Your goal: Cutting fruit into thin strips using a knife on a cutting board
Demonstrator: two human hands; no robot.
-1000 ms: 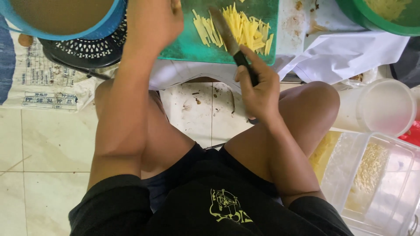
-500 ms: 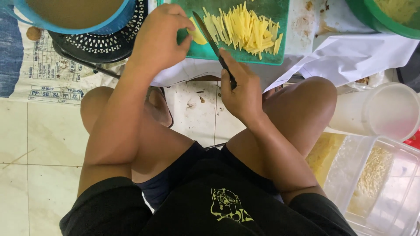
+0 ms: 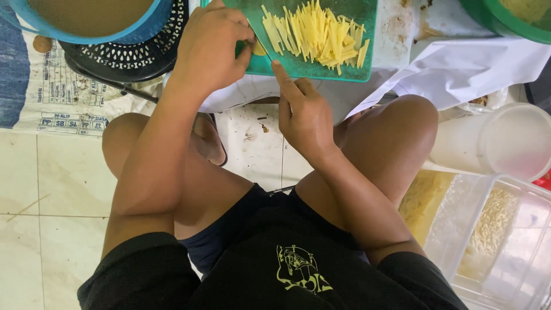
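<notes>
Left hand (image 3: 215, 49) pinching a yellow potato piece (image 3: 259, 48) on the green cutting board (image 3: 356, 11), right hand (image 3: 304, 117) gripping a knife, blade mostly hidden, beside cut potato strips (image 3: 313, 31)

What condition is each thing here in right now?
Green cutting board: flat, bearing food.
Yellow strips: cut thin, piled on the board.
Left hand: pinching an uncut yellow piece.
Right hand: closed grip, forefinger extended; blade hidden.
Clear tub: open, partly filled.
White cup: lying on its side.
</notes>
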